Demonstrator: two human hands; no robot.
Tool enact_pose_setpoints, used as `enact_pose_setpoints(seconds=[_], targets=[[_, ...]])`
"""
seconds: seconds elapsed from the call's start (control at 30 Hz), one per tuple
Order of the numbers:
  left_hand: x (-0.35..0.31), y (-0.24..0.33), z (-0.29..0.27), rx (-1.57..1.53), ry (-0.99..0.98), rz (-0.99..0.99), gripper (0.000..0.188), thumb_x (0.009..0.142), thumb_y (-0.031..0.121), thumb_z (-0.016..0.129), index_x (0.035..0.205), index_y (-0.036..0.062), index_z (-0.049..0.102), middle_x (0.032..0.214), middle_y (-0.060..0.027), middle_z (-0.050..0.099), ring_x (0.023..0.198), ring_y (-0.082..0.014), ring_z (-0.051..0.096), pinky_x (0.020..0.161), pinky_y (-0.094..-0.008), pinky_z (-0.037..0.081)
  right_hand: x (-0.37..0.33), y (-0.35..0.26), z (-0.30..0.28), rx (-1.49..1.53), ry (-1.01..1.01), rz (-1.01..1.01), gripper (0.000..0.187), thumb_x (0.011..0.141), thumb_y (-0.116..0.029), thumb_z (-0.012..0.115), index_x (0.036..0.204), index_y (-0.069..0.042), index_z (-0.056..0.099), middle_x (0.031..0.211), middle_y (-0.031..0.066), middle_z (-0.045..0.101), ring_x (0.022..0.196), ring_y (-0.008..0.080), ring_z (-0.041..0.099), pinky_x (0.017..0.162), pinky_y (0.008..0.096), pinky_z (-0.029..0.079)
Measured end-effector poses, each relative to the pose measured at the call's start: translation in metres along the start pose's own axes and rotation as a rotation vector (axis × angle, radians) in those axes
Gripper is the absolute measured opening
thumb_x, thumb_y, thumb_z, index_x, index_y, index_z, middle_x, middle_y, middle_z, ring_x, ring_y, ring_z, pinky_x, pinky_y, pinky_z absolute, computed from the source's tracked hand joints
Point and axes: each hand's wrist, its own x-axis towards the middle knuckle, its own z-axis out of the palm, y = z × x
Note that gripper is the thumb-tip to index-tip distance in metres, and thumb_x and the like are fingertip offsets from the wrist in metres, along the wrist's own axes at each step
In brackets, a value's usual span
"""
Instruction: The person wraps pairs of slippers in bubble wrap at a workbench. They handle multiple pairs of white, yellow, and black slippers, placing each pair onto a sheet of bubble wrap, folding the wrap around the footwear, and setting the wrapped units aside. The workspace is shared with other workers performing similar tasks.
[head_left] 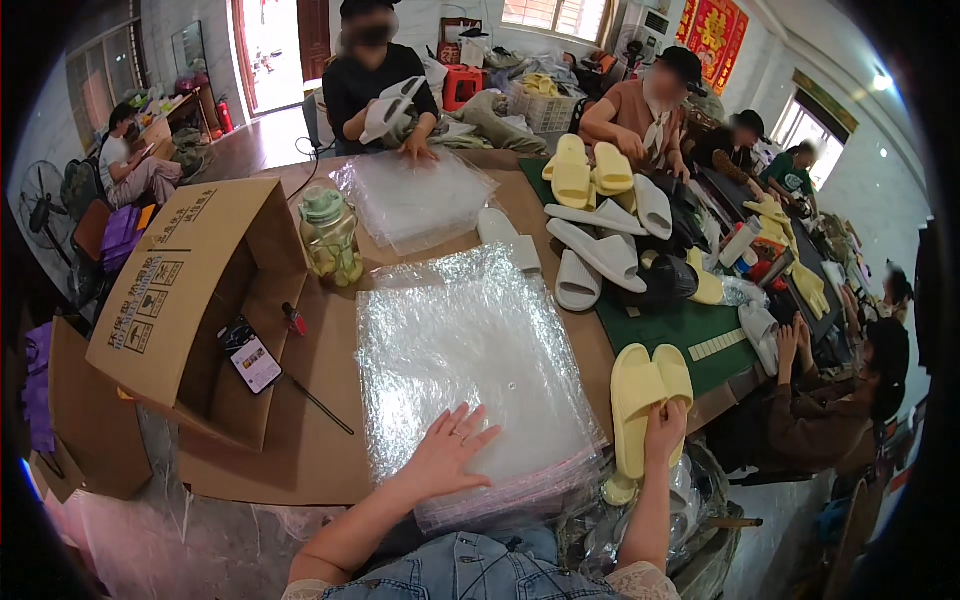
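My left hand (452,450) lies with fingers spread on the near part of a stack of clear plastic bags (475,340). In my right hand (664,430) is a pair of yellow slide sandals (640,395), gripped by the near part and held upright beside the stack's right edge. A white slide sandal (508,238) rests at the far edge of the bags. On the green mat to the right, white slides (590,250) and yellow slides (572,175) lie in a loose heap.
An open cardboard box (190,310) lies on its side at left, with a phone (250,358) at its opening. Behind it stands a glass jar (330,240). Across the table, a person (380,90) holds white slides over another bag stack (415,200). More people sit along the right.
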Motion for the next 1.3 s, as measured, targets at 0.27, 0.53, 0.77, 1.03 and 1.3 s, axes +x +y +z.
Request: enact_pose_setpoints(seconds=[0.27,0.53,0.77,1.03,1.3], targets=[[0.001,-0.008,0.027,0.043,0.092,-0.079,0.046,0.097,0.038,0.063,0.139,0.0193,0.061,0.158,-0.0129,0.044,0.147,-0.0365,0.039,0.120,-0.0524,0.030,-0.032,-0.088,-0.052,0.433,-0.115,-0.022,0.023,0.087,-0.004,0.073,0.109,0.002,0.072,0.105,0.0105,0.070,0.083,0.0189,0.061,0.069,0.0303,0.047],[0.019,-0.010,0.019,-0.186,0.318,-0.229,0.017,0.094,0.024,0.068,0.103,0.0124,0.078,0.126,-0.0117,0.071,0.122,-0.0338,0.064,0.101,-0.0434,0.051,-0.051,-0.124,-0.088,0.604,-0.868,-0.191,0.036,0.080,-0.002,0.075,0.116,-0.003,0.074,0.105,0.0150,0.073,0.099,0.0262,0.071,0.085,0.0355,0.054],[0.035,-0.012,0.003,-0.663,0.402,-0.596,0.022,0.094,0.023,0.067,0.106,0.0083,0.078,0.117,-0.0139,0.074,0.109,-0.0337,0.069,0.096,-0.0407,0.054,-0.047,-0.138,-0.096,0.425,-1.048,-0.258,0.033,0.078,-0.011,0.078,0.110,-0.003,0.073,0.095,0.0123,0.070,0.088,0.0294,0.070,0.076,0.0361,0.055],[0.031,0.000,-0.003,-0.023,0.522,-0.146,0.040,0.089,0.032,0.073,0.121,0.0091,0.068,0.129,-0.0122,0.064,0.117,-0.0358,0.060,0.100,-0.0452,0.049,-0.056,-0.124,-0.107,0.061,-0.865,-0.415,0.022,0.078,-0.023,0.075,0.085,-0.006,0.064,0.083,0.0092,0.061,0.078,0.0316,0.064,0.064,0.0432,0.052],[0.009,0.031,0.004,0.014,0.154,-0.193,0.053,0.084,0.035,0.077,0.128,0.0103,0.062,0.127,-0.0148,0.062,0.115,-0.0376,0.058,0.096,-0.0462,0.050,-0.066,-0.118,-0.102,0.067,-0.802,-0.384,0.021,0.076,-0.021,0.076,0.082,-0.006,0.063,0.083,0.0081,0.061,0.076,0.0310,0.064,0.062,0.0430,0.051]])
